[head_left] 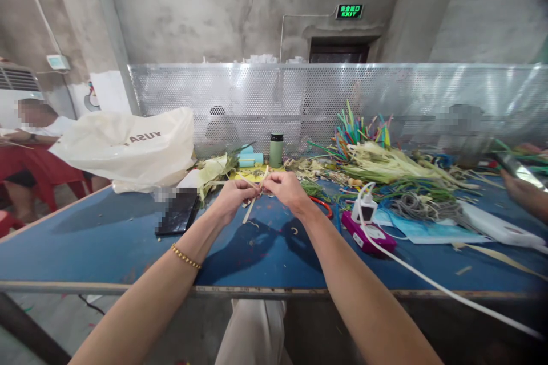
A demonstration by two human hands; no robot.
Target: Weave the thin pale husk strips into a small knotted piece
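Observation:
Above the blue table (pixel 107 245), both my hands meet at narrow pale strips of what looks like corn husk (pixel 248 212). My left hand (pixel 233 198), with a gold bead bracelet (pixel 186 256) on its wrist, pinches the strips from the left. From the right, the closed fingertips of my right hand (pixel 287 189) grip them too, almost touching the left fingers. One strip end points up between the hands and another hangs below them. How the strips cross is partly hidden by my fingers. Small pale scraps (pixel 294 231) lie underneath.
A white bag (pixel 128 142) and a black tablet-like device (pixel 177 214) sit left. Behind my hands stands a green bottle (pixel 276 151). Rightward are husks (pixel 385 165), coloured stems (pixel 355 131), a purple box (pixel 368 234), a charger with a white cable (pixel 411 276), and another person's hand (pixel 520 191).

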